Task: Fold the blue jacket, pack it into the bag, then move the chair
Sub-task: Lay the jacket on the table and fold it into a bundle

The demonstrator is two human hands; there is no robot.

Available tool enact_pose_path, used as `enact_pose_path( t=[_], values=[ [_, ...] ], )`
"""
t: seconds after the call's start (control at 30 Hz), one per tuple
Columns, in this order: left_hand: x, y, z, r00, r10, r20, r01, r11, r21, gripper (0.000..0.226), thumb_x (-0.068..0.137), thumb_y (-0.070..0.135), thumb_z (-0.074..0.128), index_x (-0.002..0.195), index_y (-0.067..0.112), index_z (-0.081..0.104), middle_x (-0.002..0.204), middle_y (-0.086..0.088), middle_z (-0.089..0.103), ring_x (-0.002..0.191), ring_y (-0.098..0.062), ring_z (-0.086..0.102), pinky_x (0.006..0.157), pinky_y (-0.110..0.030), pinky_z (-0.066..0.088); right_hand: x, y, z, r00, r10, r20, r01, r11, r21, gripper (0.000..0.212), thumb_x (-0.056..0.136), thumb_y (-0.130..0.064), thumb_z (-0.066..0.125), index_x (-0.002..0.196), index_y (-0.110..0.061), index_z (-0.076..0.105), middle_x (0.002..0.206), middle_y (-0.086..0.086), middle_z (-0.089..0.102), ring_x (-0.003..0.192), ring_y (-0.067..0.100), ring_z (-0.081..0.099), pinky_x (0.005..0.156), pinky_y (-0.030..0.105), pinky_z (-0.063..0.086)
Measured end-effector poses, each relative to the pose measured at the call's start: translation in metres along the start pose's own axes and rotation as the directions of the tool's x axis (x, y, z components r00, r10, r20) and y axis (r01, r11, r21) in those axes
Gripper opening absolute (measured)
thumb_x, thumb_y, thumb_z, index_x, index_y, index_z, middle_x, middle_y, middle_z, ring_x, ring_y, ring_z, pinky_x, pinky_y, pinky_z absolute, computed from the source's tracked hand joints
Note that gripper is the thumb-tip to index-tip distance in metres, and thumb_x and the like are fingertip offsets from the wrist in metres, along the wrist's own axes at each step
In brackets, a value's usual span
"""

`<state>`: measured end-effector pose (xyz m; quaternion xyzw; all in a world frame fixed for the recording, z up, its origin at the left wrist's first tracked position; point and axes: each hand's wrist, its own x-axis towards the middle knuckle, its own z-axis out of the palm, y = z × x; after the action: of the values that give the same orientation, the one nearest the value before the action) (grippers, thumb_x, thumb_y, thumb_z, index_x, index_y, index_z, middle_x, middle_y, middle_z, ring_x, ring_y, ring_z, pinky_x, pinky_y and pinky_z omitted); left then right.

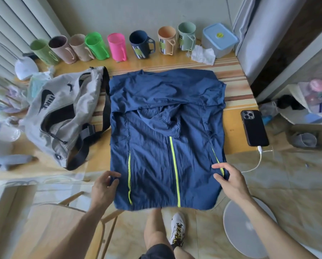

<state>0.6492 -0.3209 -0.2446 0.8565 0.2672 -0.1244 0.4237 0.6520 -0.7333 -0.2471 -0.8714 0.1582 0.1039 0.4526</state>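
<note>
The blue jacket (165, 131) with neon-yellow zips lies spread on the wooden table (237, 128), sleeves folded in, hem hanging over the near edge. My left hand (105, 186) pinches the jacket's left edge near the hem. My right hand (229, 179) pinches the right edge by a yellow pocket zip. A grey bag (63, 113) with black straps lies open just left of the jacket. A light wooden chair (63, 221) stands below the table at the lower left, partly hidden by my left arm.
Several coloured mugs (117, 46) line the table's far edge, beside a blue-lidded box (219, 39) and crumpled tissue (203, 54). A black phone (253, 128) on a charging cable lies right of the jacket. A round grey fan base (248, 227) sits on the floor.
</note>
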Motion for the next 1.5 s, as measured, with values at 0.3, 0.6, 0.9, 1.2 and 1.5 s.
enact_pose_path(
  t=[0.3,0.6,0.9,1.2,1.5],
  values=[
    [0.011,0.103,-0.088,0.969,0.127,0.212,-0.067,0.960,-0.273,0.028,0.088,0.012,0.075,0.112,0.027,0.076,0.110,0.003,0.077,0.100,-0.011,0.072,0.085,-0.024,0.057,0.035,-0.089,-0.084,0.986,-0.022,-0.166,0.048,0.986,0.158,0.020,0.079,-0.011,0.083,0.083,-0.027,0.070,0.095,-0.014,0.074,0.098,0.001,0.064,0.082,0.006,0.042],
    [0.167,0.221,-0.094,0.975,-0.013,0.220,0.170,0.678,-0.715,0.027,0.093,0.009,0.067,0.120,0.009,0.066,0.121,-0.021,0.071,0.091,-0.024,0.072,0.069,-0.028,0.062,0.217,-0.200,-0.090,0.930,0.293,-0.221,-0.081,0.752,0.655,0.042,0.074,-0.007,0.086,0.113,-0.010,0.072,0.117,0.018,0.072,0.110,0.035,0.068,0.097,0.045,0.055],
    [0.290,0.244,-0.041,0.992,-0.110,0.059,0.124,0.799,-0.588,0.053,0.092,0.010,0.065,0.142,0.022,0.051,0.140,-0.012,0.052,0.116,-0.021,0.062,0.093,-0.034,0.051,0.289,-0.193,-0.009,0.930,-0.318,-0.184,0.239,0.904,-0.355,0.037,0.083,0.003,0.065,0.115,-0.015,0.068,0.137,0.009,0.058,0.129,0.029,0.052,0.104,0.035,0.042],
    [0.293,0.197,0.007,0.942,0.302,0.144,-0.323,0.707,0.629,0.073,0.094,0.053,0.055,0.157,0.026,0.030,0.166,-0.018,0.019,0.149,-0.037,0.025,0.120,-0.047,0.030,0.310,-0.183,0.066,0.964,-0.099,0.245,0.256,0.581,-0.773,0.071,0.100,-0.057,0.020,0.160,-0.019,0.025,0.169,0.014,0.014,0.156,0.039,0.013,0.124,0.055,0.022],
    [0.252,0.197,-0.004,0.998,-0.052,-0.037,0.063,0.889,0.454,0.082,0.087,0.046,0.068,0.147,0.005,0.031,0.138,-0.020,0.053,0.123,-0.040,0.056,0.094,-0.048,0.048,0.286,-0.184,0.144,0.910,-0.271,0.314,0.414,0.564,-0.714,0.071,0.101,-0.056,0.031,0.162,-0.024,0.014,0.171,0.010,0.001,0.158,0.034,0.000,0.123,0.054,0.023]
  ],
)
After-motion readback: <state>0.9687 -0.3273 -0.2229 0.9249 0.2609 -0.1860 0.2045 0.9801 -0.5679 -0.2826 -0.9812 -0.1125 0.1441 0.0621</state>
